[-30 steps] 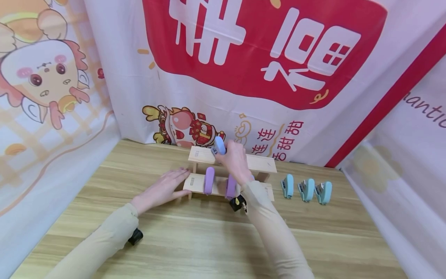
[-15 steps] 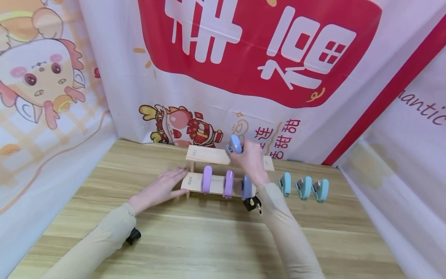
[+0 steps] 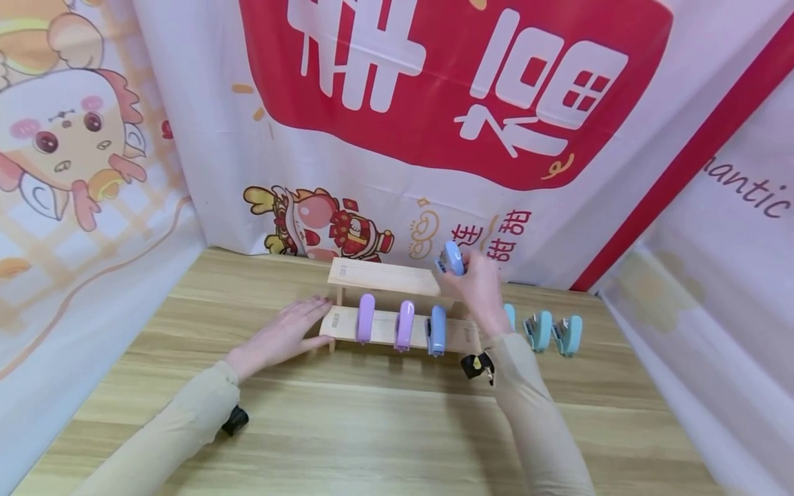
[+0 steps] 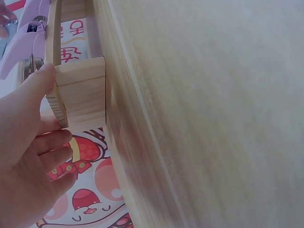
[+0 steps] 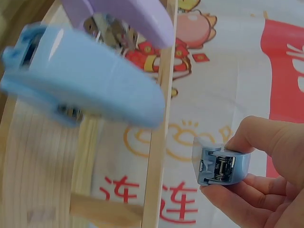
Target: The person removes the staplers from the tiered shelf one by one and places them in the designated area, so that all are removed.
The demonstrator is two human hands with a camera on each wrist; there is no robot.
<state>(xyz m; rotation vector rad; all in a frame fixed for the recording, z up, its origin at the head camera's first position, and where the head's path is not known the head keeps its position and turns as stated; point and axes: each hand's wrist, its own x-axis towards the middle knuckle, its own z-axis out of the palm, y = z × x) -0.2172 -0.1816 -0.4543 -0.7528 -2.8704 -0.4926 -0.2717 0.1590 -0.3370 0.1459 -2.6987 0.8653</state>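
The right hand (image 3: pixel 482 286) holds a light-blue stapler (image 3: pixel 454 257), pinched between thumb and fingers. In the head view it overlaps the right part of the upper shelf (image 3: pixel 378 275) of a two-tier wooden rack; the right wrist view shows a gap between stapler and shelf edge.

Nearer the person than that hand, the lower shelf (image 3: pixel 462 335) bears a blue stapler (image 3: pixel 437 331) and, farther left, a purple stapler (image 3: pixel 404 325) and a lilac stapler (image 3: pixel 365 318) — all three standing apart.

The left hand (image 3: pixel 282 337) is spread, thumb away from the fingers, touching the left end of the lower shelf; the lilac stapler is the one nearest it.

To the right of the right hand, two teal staplers (image 3: pixel 538 331) (image 3: pixel 567 335) stand on the wood-grain table (image 3: pixel 347 434); a third teal stapler (image 3: pixel 509 315) shows partly behind the right wrist.
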